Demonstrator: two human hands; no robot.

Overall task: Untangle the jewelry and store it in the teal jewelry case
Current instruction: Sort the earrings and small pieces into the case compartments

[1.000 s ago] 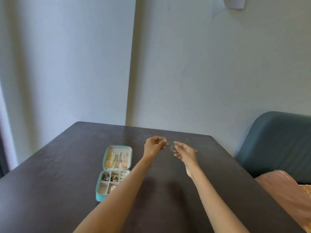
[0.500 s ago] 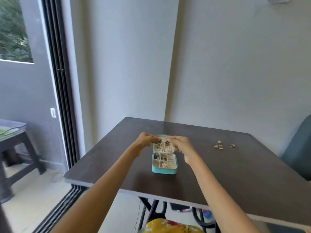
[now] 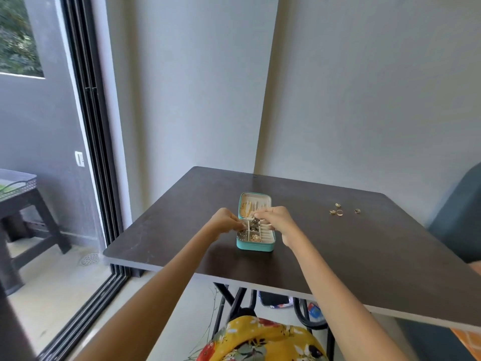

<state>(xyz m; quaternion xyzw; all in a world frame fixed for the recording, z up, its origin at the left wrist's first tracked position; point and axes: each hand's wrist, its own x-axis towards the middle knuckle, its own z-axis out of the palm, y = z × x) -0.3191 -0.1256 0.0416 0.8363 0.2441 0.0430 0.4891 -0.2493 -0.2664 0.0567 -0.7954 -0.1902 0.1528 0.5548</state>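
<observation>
Fingers of both hands, left hand and right hand, pinch dark jewelry over the part-filled teal jewelry case; gold rings, well right of them, remain unstored.

teal jewelry case, dark brown table, gold rings

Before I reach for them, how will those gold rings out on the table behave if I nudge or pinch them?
The gold rings look small and loose on the smooth dark table, so they probably slide or scatter when nudged. Being round, an upended one may roll. Likely light and stiff, needing a fingertip pinch.
</observation>
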